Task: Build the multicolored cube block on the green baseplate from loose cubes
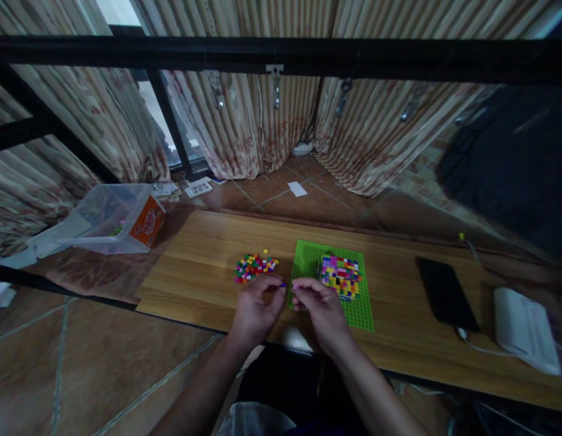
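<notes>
My left hand is closed in a pinch, with a small dark purple brick at its fingertips. Close beside it, my right hand is also pinched, over the left edge of a green studded baseplate. Something tiny and pinkish may be between its fingers, but I cannot make it out. On the baseplate stands a block of many-coloured toy bricks, just beyond my right hand. A loose pile of small coloured bricks lies past my left hand, with a single yellow brick behind it.
The wooden table runs across in front of me. At the right lie a black phone or tablet with a cable and a white box-shaped device. A clear plastic bin stands at the left. Curtains hang behind a dark bar.
</notes>
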